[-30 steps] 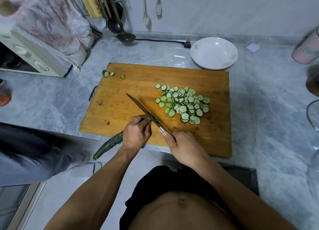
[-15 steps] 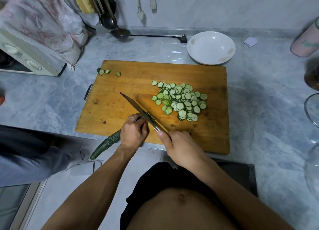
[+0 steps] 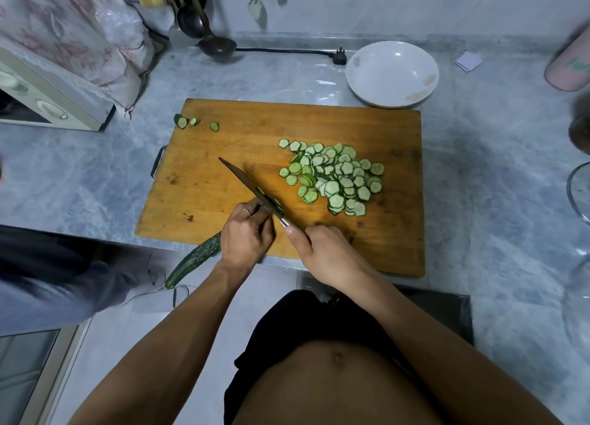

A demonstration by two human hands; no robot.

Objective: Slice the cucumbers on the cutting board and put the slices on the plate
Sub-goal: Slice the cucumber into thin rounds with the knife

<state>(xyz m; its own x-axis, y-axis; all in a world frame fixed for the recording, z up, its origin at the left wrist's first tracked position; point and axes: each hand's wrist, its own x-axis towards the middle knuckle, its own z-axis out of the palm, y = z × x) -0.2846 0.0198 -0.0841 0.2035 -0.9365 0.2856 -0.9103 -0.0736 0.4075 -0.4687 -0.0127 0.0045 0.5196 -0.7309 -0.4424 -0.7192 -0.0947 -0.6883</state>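
The left hand (image 3: 245, 233) is gripping the cucumber (image 3: 194, 260) with curled fingers, pinning it at the near edge of the cutting board (image 3: 223, 182); its uncut end is overhanging the counter edge. The right hand (image 3: 329, 252) is holding the knife (image 3: 252, 187) by the handle, the blade lying against the left fingers. The slice pile (image 3: 335, 175) is lying beyond the right hand. The plate (image 3: 392, 73) is sitting past the board's far right corner.

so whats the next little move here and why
Probably slide the cucumber forward and slice again: the left hand holds it hanging off the cutting board, the right hand holds the knife, and the plate is still empty.
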